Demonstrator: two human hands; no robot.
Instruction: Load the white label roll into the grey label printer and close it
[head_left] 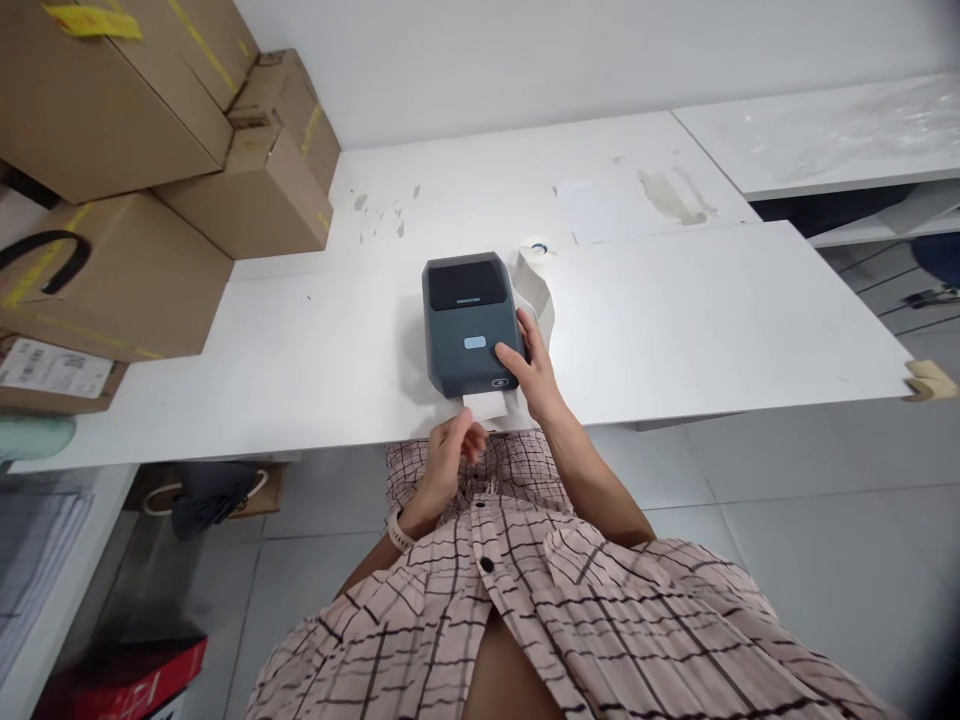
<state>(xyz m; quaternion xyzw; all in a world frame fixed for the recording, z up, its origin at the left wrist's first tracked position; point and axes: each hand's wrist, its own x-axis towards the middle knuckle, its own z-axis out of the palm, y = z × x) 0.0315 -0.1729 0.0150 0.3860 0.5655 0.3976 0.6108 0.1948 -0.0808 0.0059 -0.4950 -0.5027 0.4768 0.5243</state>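
- Printer (466,325), dark blue-grey with a black window at its far end and a pale button on top, sits on the white table (697,320) near the edge closest to the person.
- Right hand (534,368) clasps the printer's near right portion: its thumb lies on the top face, to the right of the pale button, and its other fingers rest against the right side.
- White paper (485,405) sticks out from the printer's near end, between the machine and the table edge.
- Left hand (452,455) is at the near left corner of that paper, with a fingertip right by it and the other fingers curled below; whether they pinch the paper, I cannot tell.
- Pale strip (541,300) runs along the table just beside the printer's right side, behind the right hand's fingers, and reaches a white roll (538,258) beyond the printer's far right corner.
- Cardboard boxes (262,195) are stacked at the left end of the table, well apart from both hands.
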